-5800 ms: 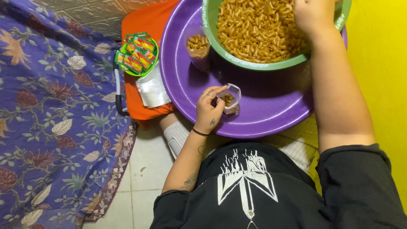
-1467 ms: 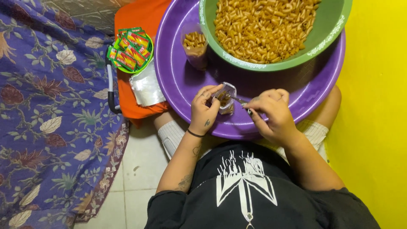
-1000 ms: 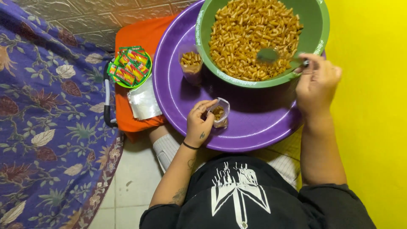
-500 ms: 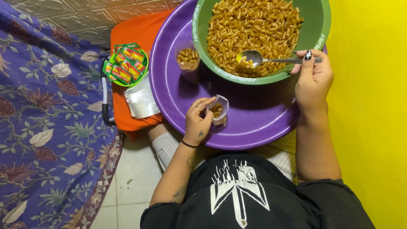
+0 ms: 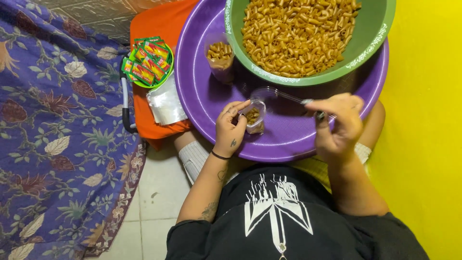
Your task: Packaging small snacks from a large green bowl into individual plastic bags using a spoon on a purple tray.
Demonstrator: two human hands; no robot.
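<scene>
A purple tray carries a green bowl of pasta, and just below the bowl the left hand pinches a small clear bag, partly filled, upright on the tray. The right hand is closed around the handle of a spoon whose scoop hovers right above the bag's mouth. The fill should go best if the left fingers hold the mouth wide and the spoon tips slowly from close over it, so nothing spills onto the tray.

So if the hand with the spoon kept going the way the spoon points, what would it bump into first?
The right hand holds a spoon aimed leftward. Going straight on, its bowl would probably first meet the small clear bag of pasta that the left hand holds open on the purple tray, though height is hard to judge.
</scene>
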